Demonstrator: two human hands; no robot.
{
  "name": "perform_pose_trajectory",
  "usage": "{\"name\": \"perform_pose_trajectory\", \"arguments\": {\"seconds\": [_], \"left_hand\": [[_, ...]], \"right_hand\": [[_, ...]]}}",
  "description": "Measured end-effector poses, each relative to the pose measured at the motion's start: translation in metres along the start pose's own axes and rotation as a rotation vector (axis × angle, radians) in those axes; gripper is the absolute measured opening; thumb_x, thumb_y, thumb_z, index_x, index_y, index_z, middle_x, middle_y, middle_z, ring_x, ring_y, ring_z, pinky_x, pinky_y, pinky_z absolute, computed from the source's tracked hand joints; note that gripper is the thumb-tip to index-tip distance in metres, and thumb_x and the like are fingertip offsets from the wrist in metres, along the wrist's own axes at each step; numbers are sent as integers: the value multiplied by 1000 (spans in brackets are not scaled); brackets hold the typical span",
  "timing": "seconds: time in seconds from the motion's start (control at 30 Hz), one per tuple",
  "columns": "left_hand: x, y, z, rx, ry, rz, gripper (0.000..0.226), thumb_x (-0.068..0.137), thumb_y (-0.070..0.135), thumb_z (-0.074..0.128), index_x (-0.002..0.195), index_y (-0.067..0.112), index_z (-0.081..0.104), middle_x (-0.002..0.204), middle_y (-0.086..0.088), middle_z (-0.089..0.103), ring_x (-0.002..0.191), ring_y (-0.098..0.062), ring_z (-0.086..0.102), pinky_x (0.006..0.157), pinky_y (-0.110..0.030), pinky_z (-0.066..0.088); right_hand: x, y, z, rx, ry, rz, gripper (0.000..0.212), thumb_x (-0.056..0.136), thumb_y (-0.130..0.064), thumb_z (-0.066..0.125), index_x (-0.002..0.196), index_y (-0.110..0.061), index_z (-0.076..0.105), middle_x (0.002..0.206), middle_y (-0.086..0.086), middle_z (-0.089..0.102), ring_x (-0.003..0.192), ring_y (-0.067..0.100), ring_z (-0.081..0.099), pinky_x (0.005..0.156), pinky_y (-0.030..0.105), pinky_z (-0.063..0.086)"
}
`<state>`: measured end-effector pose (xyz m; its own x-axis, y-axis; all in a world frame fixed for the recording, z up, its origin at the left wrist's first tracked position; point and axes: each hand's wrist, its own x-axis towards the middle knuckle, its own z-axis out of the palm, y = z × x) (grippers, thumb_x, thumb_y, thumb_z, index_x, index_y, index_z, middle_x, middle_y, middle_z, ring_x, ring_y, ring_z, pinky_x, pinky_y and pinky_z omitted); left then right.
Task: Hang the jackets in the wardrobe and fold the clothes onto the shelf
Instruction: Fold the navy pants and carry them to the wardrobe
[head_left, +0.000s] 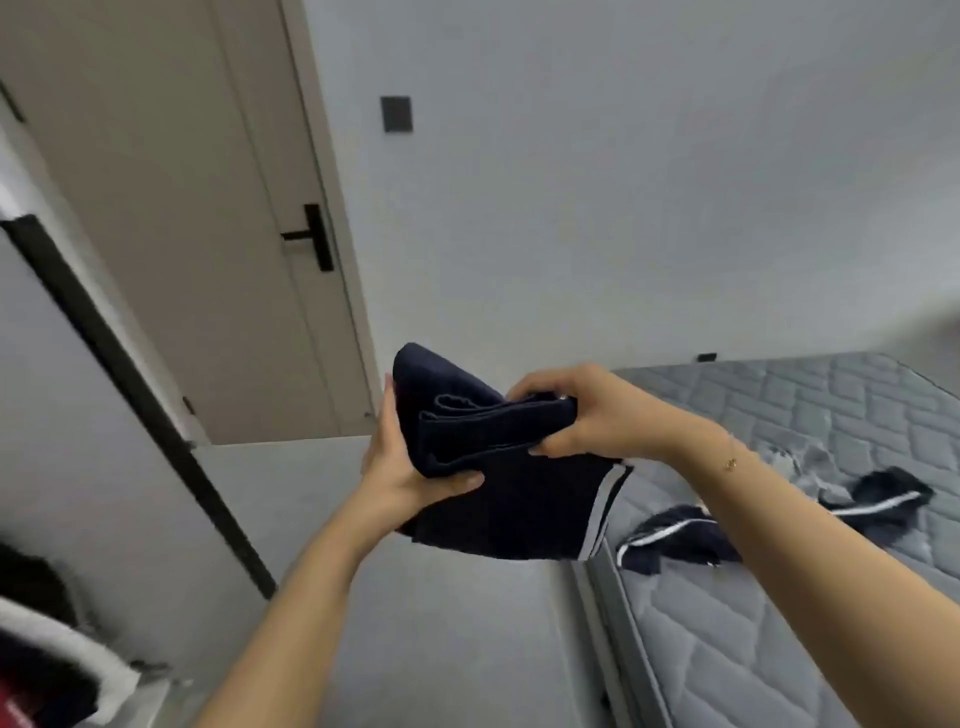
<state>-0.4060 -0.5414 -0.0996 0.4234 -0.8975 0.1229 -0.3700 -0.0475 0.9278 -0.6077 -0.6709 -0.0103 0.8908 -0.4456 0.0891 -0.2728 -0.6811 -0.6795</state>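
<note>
Mattress (831, 519): right of both hands, bare quilted grey.
Loose dark clothes (691, 535): white-striped, unfolded on the mattress below the right hand (587, 415); judged still to do.
Folded navy garment (488, 441): held in the air between the hands, not yet shelved.
Right hand: pinches its folded edge.
Left hand (400, 462): cups the other end, thumb on top.

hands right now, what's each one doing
Left hand: grips the folded dark garment from below.
Right hand: pinches the garment's folded layers.
</note>
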Motion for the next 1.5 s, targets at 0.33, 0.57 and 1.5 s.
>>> {"name": "perform_pose_trajectory", "arguments": {"seconds": [0.33,0.57,1.5], "left_hand": [[-19,19,-159,-223,455,40,92,46,63,90,128,48,51,123,19,66,112,-1,63,82,-13,52],[-18,59,-211,-175,917,103,55,64,54,86,114,44,65,116,10,71,107,-9,68,79,-15,54],[-292,200,-569,160,1426,93,51,75,43,81,118,19,68,111,0,74,98,-17,72,71,-24,58]], "right_hand": [[212,-104,16,47,-359,-448,36,76,-10,81,104,-28,68,96,-12,70,88,8,68,75,22,55],[325,-148,54,388,-430,-681,67,68,-26,89,126,-41,59,124,-18,64,118,7,60,104,33,49],[333,-567,311,1335,-812,-627,11,88,-20,71,96,-16,78,102,6,76,92,19,74,68,23,57]]}}
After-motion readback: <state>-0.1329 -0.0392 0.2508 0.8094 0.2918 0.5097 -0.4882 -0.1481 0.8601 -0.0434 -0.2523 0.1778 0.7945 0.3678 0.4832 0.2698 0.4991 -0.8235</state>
